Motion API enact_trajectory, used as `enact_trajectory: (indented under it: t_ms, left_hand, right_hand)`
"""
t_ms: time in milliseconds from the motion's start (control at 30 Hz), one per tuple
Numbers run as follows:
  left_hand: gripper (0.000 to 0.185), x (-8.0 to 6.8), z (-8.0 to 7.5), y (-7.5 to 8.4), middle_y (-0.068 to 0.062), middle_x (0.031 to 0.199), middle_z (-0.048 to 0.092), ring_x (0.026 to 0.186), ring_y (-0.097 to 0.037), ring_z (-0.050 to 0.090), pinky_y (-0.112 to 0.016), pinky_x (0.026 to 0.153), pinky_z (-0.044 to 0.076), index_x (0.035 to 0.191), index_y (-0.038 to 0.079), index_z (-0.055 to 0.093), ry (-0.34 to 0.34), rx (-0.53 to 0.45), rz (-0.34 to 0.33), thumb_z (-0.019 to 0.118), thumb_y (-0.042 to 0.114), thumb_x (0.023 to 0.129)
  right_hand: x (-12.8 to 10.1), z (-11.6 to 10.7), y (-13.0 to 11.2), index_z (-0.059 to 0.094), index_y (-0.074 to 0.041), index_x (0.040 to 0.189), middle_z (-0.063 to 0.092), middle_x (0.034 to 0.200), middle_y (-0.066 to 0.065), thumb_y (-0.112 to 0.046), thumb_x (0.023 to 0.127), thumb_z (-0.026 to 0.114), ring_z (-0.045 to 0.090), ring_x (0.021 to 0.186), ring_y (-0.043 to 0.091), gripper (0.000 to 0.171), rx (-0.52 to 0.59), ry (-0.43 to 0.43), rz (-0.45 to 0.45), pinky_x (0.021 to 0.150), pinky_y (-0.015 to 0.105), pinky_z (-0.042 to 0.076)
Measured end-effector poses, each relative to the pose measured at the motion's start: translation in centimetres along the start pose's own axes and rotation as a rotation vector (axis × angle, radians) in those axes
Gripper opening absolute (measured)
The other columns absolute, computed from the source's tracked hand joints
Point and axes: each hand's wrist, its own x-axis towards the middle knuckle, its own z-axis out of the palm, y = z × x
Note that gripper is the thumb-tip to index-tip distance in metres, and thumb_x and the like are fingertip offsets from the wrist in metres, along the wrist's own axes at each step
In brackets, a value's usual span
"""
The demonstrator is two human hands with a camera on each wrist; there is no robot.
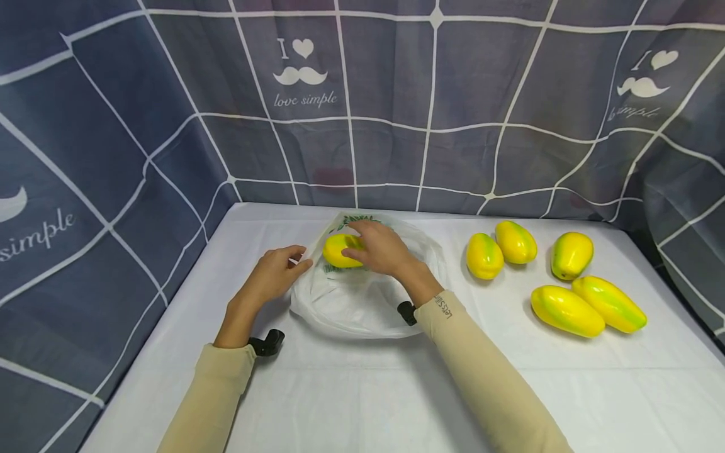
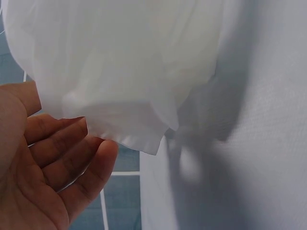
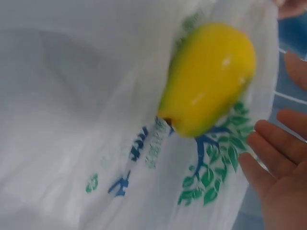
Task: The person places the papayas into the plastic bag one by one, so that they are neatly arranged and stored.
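A thin white plastic bag (image 1: pixel 362 302) with green and blue print (image 3: pixel 211 172) lies at the middle of the white table (image 1: pixel 362 390). A yellow-green fruit (image 1: pixel 338 250) sits at the bag's mouth, on the printed plastic (image 3: pixel 206 76). My right hand (image 1: pixel 378 249) hovers over the fruit with its fingertips on it; in the right wrist view its fingers (image 3: pixel 268 163) are straight and apart from the fruit. My left hand (image 1: pixel 277 272) is at the bag's left rim, which runs between the thumb and the fingers (image 2: pixel 72 148). The lifted bag edge (image 2: pixel 134 129) hangs over them.
Several more yellow-green fruits lie on the right half of the table, one group at the back (image 1: pixel 516 241) and two side by side nearer me (image 1: pixel 566 311). A blue checked curtain (image 1: pixel 396 126) walls the table at the back and on both sides.
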Motion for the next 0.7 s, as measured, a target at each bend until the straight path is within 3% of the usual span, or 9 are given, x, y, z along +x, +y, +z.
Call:
enact_trajectory:
  t_ms: [300, 700]
  left_hand:
    - [0.045, 0.0, -0.1, -0.2, -0.022, 0.122, 0.064, 0.102, -0.035, 0.063, -0.051, 0.09, 0.049, 0.134, -0.003, 0.056, 0.007, 0.002, 0.011, 0.058, 0.027, 0.101]
    - [0.046, 0.0, -0.1, 0.0, -0.022, 0.123, 0.063, 0.105, -0.036, 0.062, -0.052, 0.092, 0.047, 0.135, -0.005, 0.054, -0.007, 0.012, 0.009, 0.057, 0.026, 0.101]
  right_hand:
    - [-2.4, -1.5, 2.7, 0.056, 0.0, 0.136, 0.056, 0.138, 0.014, -0.033, 0.092, 0.071, 0.049, 0.13, 0.031, 0.057, 0.154, 0.086, 0.035, 0.109, 0.045, 0.037]
    - [-5.8, -3.9, 3.3, 0.055, 0.0, 0.138, 0.056, 0.139, 0.013, -0.038, 0.091, 0.071, 0.048, 0.13, 0.031, 0.061, 0.135, 0.066, 0.046, 0.107, 0.048, 0.037]
